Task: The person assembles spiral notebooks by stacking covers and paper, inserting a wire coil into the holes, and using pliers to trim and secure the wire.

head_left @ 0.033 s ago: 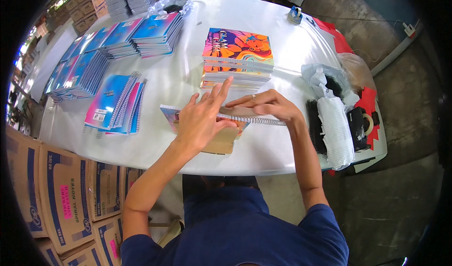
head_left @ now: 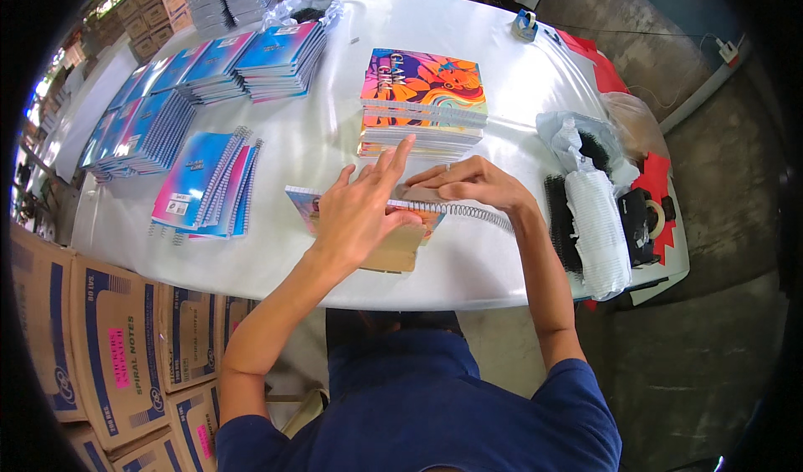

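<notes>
Left fingers splayed around a multicoloured paper notebook; right fingers bent beside its silvery coil, grips unclear. Threading seemed underway, needing steady feeding.

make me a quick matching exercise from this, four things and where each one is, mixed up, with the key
Things
1. silvery coil
2. stack of orange-covered notebooks
3. cardboard cartons
4. white wrapped bundle

Places
A. low at the left, bearing pink labels
B. on the right side of the table
C. close beside the right hand
D. on the table, beyond the left hand

Pairs: 1-C, 2-D, 3-A, 4-B
</notes>
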Demonstrator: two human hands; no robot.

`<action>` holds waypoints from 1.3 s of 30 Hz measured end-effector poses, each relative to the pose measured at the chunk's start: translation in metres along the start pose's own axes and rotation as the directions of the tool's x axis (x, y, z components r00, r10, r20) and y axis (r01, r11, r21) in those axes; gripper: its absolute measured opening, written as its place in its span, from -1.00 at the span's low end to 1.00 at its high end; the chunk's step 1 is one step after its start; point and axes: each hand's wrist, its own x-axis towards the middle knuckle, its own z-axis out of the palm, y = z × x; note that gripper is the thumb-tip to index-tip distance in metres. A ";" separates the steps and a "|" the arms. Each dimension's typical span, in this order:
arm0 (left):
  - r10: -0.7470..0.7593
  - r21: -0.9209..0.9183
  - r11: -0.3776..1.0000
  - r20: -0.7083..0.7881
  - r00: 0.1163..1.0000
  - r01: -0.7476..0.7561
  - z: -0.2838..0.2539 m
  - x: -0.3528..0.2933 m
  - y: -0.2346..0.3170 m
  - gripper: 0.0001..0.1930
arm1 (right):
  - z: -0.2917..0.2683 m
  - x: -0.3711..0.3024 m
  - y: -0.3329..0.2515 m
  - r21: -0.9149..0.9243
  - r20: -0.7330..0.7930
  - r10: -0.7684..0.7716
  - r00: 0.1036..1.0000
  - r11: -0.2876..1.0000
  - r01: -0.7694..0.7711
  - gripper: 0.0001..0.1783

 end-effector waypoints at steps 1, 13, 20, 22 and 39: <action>-0.003 -0.020 1.000 0.016 1.000 0.004 -0.002 -0.001 -0.001 0.11 | 0.002 0.000 0.006 0.190 -0.020 -0.075 0.997 0.979 0.077 -0.41; 0.002 0.027 1.000 -0.035 0.999 -0.001 -0.010 -0.008 -0.010 0.11 | 0.012 0.012 0.021 0.322 0.004 -0.182 0.983 0.931 0.171 -0.45; -0.041 0.064 0.997 -0.011 0.999 0.042 -0.016 -0.010 -0.015 0.10 | 0.012 0.021 0.007 0.124 0.040 -0.132 0.990 0.984 0.126 -0.35; -0.026 0.053 0.998 -0.015 1.000 0.027 -0.018 -0.011 -0.019 0.09 | 0.005 0.023 0.044 0.394 -0.060 -0.069 0.996 0.915 0.087 -0.43; -0.132 0.222 0.965 -0.046 0.990 0.139 -0.035 -0.023 -0.044 0.08 | 0.006 0.053 0.043 0.315 0.041 -0.093 0.995 0.946 0.076 -0.54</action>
